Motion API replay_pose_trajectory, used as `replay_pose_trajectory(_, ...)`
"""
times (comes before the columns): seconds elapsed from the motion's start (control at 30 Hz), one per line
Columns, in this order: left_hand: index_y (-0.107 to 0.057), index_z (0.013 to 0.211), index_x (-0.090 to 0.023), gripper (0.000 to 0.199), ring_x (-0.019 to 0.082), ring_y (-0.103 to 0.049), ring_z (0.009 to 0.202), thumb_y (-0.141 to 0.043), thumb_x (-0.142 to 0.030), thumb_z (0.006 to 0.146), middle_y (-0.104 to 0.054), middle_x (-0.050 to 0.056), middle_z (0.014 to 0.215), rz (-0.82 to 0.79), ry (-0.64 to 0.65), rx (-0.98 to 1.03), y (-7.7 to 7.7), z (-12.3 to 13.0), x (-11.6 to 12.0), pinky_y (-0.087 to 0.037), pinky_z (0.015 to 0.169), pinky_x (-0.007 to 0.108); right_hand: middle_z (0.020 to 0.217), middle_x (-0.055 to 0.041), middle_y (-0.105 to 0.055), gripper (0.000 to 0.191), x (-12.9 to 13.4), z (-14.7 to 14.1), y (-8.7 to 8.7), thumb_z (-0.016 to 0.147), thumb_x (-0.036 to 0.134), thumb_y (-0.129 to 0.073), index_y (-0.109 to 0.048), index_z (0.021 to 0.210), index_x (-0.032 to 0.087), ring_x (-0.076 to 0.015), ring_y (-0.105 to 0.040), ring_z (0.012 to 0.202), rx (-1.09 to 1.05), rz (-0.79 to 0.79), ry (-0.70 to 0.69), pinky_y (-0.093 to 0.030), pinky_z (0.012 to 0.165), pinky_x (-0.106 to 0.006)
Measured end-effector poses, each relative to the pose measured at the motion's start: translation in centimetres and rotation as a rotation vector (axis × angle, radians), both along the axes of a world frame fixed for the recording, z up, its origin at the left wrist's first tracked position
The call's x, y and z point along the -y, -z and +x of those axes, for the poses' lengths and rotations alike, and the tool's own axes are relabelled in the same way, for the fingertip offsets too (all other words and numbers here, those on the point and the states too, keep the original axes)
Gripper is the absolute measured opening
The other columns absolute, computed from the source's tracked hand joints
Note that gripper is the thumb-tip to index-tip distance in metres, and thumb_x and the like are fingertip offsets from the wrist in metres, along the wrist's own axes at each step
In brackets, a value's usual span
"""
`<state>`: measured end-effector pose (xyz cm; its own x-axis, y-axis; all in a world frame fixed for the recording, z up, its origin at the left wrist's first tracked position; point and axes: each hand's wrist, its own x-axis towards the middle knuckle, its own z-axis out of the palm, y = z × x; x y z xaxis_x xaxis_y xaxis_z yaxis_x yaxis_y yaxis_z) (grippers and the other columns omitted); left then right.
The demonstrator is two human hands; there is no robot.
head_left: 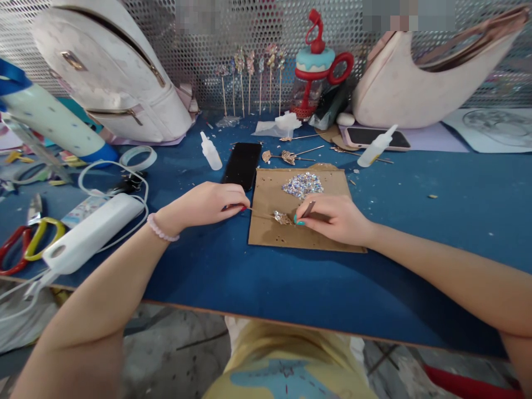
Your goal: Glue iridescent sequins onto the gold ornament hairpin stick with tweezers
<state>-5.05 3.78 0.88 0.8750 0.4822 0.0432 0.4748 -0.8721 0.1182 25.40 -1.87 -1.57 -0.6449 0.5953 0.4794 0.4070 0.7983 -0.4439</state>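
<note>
My left hand [211,205] pinches the thin stem of a metal hair stick [282,218]. The stick's ornate head, partly set with shiny stones, is over a brown cardboard sheet [270,235]. Closed around a slim dark tool, perhaps tweezers [308,209], my right hand [336,217] is just right of that head; the tool's tip is hidden by my fingers. Beyond my right hand, a heap of small sparkling rhinestones [302,185] lies on the cardboard.
A black phone [242,163] touches the cardboard's left side. Two white glue bottles [211,152] stand or lean behind. More hair sticks [288,157] lie past the cardboard; several stand upright [249,77] farther back. Scissors [35,235], a white power strip [91,233] and bags [120,72] surround the workspace.
</note>
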Motion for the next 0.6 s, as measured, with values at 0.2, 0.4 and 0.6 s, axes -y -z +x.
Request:
replay_pose_trajectory(0.2,-0.065,0.108,-0.024,0.030,0.013,-0.065,0.090,-0.037,-0.033,0.099,-0.068,0.002,0.106,-0.005,0.006,-0.001,0.01,0.02,0.00,-0.044,0.072,0.023,0.079,-0.0027,-0.071,0.016,0.00,0.02,0.00,0.092,0.025,-0.055,-0.064,0.080,0.019,-0.0134,-0.066,0.073,0.024,0.016,0.027,-0.050,0.069,-0.026)
replay_pose_trajectory(0.4,-0.065,0.107,-0.025,0.030,0.013,-0.065,0.090,-0.037,-0.033,0.099,-0.068,0.001,0.107,-0.017,0.008,-0.003,0.00,-0.04,-0.04,-0.044,0.072,0.023,0.079,-0.0027,-0.072,0.015,-0.02,0.03,-0.03,0.092,0.026,-0.055,-0.065,0.084,0.019,-0.0137,-0.066,0.073,0.029,0.016,0.024,-0.051,0.070,-0.026)
replay_pose_trajectory(0.6,-0.064,0.107,-0.024,0.031,0.013,-0.065,0.089,-0.036,-0.034,0.100,-0.069,0.001,0.103,-0.026,-0.010,-0.020,-0.12,0.08,0.05,-0.044,0.073,0.023,0.077,-0.0020,-0.071,0.010,0.07,-0.06,0.12,0.090,0.023,-0.057,-0.065,0.084,0.020,-0.0142,-0.067,0.073,-0.040,0.046,0.047,-0.053,0.071,-0.027)
